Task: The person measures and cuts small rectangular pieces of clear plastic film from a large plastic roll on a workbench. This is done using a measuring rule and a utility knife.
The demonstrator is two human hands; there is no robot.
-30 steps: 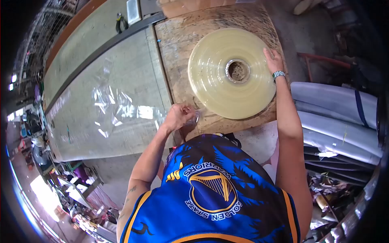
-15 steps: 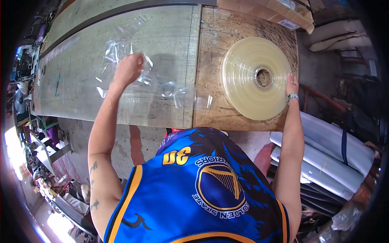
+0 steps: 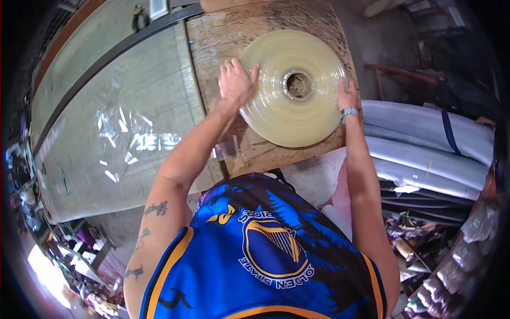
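Note:
A large, flat roll of clear plastic film (image 3: 265, 117) lies on its side, its round core hole facing up. At its left rim is my left hand (image 3: 236, 84), the fingers apart and the thumb by the roll's edge. On the opposite side my right hand (image 3: 348, 95) grips the outer rim, some of its fingers hidden past the edge. Loose crumpled clear film (image 3: 125, 127) is spread over the grey-green table surface to the left, with a strip of it reaching toward the wooden board under the roll.
The wooden board (image 3: 212, 40) adjoins the grey-green surface (image 3: 170, 69). A dark metal strip (image 3: 111, 56) crosses the far side. Long silvery rolls (image 3: 425, 159) lie at the right, near a red bar (image 3: 398, 72). Dark pliers-like tool (image 3: 139, 18) rests at the back.
My left hand has left the crumpled film and come right to the roll's left rim. My right hand stays on the right rim. The view has shifted right.

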